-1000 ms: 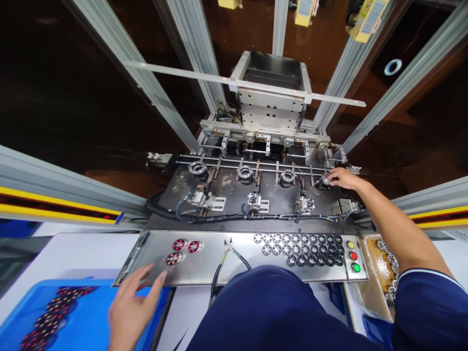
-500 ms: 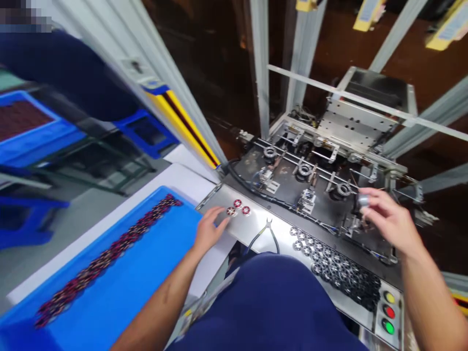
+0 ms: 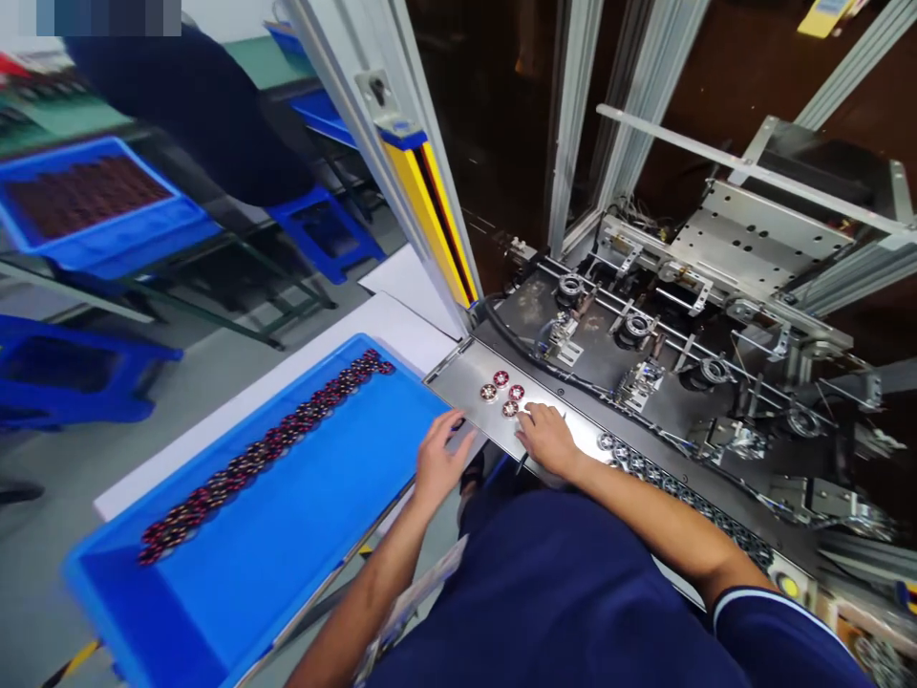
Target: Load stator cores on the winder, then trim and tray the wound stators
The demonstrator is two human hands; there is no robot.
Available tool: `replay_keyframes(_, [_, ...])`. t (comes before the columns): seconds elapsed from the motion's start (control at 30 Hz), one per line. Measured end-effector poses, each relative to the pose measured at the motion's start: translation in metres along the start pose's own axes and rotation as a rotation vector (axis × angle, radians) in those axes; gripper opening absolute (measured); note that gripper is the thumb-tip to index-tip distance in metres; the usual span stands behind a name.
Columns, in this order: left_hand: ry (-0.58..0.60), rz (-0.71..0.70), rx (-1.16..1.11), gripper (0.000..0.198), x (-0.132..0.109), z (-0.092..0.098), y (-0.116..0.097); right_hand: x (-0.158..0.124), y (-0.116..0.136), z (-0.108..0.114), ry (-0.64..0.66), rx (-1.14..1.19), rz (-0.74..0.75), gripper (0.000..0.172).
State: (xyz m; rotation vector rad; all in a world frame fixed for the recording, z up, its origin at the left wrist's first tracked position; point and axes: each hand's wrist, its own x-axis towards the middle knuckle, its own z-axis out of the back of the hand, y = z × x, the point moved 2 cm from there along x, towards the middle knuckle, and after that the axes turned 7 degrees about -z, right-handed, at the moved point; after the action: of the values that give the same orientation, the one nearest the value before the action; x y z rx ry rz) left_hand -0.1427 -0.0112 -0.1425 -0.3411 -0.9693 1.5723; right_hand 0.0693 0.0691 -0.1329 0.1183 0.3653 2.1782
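My left hand (image 3: 442, 461) is at the plate's left front edge, beside the blue tray, thumb and fingers apart. A small dark patch shows between them; I cannot make out what it is. My right hand (image 3: 550, 438) rests low over the metal plate (image 3: 464, 371), fingers bent together, fingertips beside a small round red-and-metal part (image 3: 510, 409). Whatever is under those fingers is hidden. Several similar parts, one a red-rimmed ring (image 3: 501, 378), lie grouped just beyond. A dark handle (image 3: 522, 463) pokes out below my right hand, and most of the pliers are covered.
A long blue tray (image 3: 322, 506) on the left holds a band of red-and-black round parts (image 3: 265, 454). Rows of metal rings (image 3: 645, 466) line the plate rightward. Machine fixtures (image 3: 637, 330) stand behind, beside a yellow-edged post (image 3: 430, 210). A person (image 3: 179, 105) sits far left.
My right hand has come left from the machine fixture to the plate; the grey cylindrical piece no longer shows. Another round part has joined the group. My left hand has drawn back from it.
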Motion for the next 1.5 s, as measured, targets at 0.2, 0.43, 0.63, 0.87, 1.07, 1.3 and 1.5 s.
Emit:
replay_keyframes(0.2, [-0.005,0.022,-0.057,0.041,-0.012,-0.004,-0.022,-0.094,-0.071,0.028,-0.094,-0.123,-0.236,0.021])
replay_keyframes(0.43, [0.133,-0.112,-0.174,0.035,0.010,-0.040,-0.071,-0.111,-0.082,0.019,-0.038,-0.153,-0.291,0.017])
replay_keyframes(0.63, [0.215,-0.115,-0.246,0.026,0.011,-0.041,-0.086,-0.091,-0.088,0.035,0.075,-0.148,-0.175,0.032])
replay_keyframes(0.87, [0.276,0.016,-0.436,0.024,0.016,-0.045,-0.099,-0.070,-0.088,0.062,0.123,-0.059,0.038,0.013])
replay_keyframes(1.07, [0.517,0.100,-0.858,0.070,0.051,-0.050,-0.155,-0.047,-0.041,0.156,-0.161,0.173,0.222,0.032])
replay_keyframes(1.3, [0.507,0.211,-1.257,0.074,0.053,-0.027,-0.209,-0.050,-0.011,0.210,-0.591,0.440,0.437,0.034])
replay_keyframes(1.5, [0.392,0.238,-1.347,0.052,0.046,-0.024,-0.209,-0.065,-0.013,0.215,-0.631,0.411,0.418,0.042])
